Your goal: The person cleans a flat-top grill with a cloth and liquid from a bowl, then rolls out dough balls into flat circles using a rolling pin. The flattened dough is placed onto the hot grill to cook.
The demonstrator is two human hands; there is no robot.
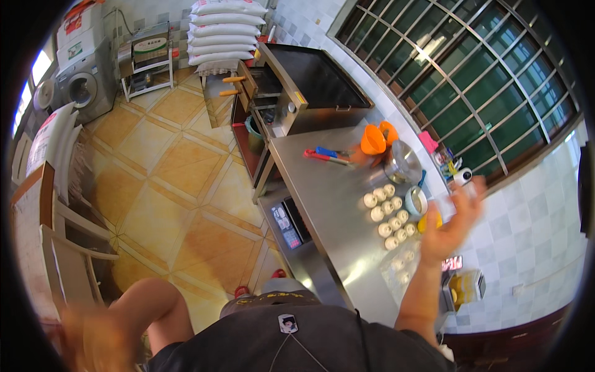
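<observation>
Steel-topped, the counter [316, 192] carries pale dough pieces [395, 222] in rows, presumably for easy reach, near the right hand [451, 228], its grip spread wide, while the left hand [96, 338] is too blurred to tell its grip.

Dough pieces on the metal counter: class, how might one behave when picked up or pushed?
The dough pieces look pale and unbaked, so one would probably dent easily. Rounded sides suggest it might roll if pushed; small size suggests little weight.
</observation>
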